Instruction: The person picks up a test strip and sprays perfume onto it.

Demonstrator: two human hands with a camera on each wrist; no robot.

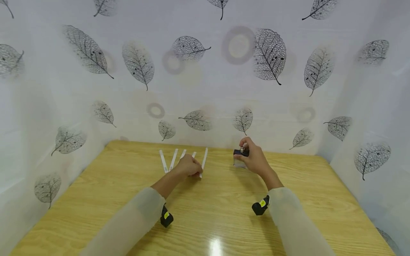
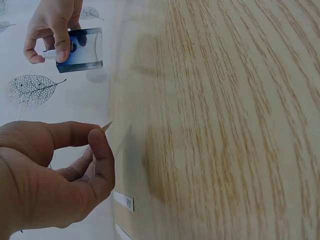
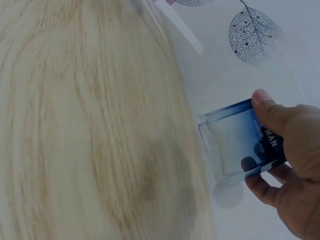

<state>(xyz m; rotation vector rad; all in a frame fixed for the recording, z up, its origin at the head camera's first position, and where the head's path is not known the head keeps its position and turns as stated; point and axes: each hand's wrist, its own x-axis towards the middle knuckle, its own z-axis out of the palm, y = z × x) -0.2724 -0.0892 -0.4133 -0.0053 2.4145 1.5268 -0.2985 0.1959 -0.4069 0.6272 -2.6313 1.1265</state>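
My left hand (image 1: pixel 189 166) pinches a narrow white paper test strip (image 1: pixel 204 160) between thumb and forefinger. Seen from the left wrist, only the strip's pointed tip (image 2: pixel 107 126) sticks out past the fingertips. A blue-tinted glass perfume bottle (image 3: pixel 232 142) is in my right hand (image 1: pixel 256 160), gripped by its sides, dark end up in the head view. Its metal spray nozzle (image 1: pixel 242 150) is uncapped, and the forefinger curls over it. The bottle stands to the right of the strip, apart from it. Part of the bottle's label is hidden by the thumb and fingers.
Several more white test strips (image 1: pixel 163 161) lie fanned out on the wooden table (image 1: pixel 211 206), left of and partly behind my left hand. A white curtain with leaf prints (image 1: pixel 198 85) hangs along the table's back and sides.
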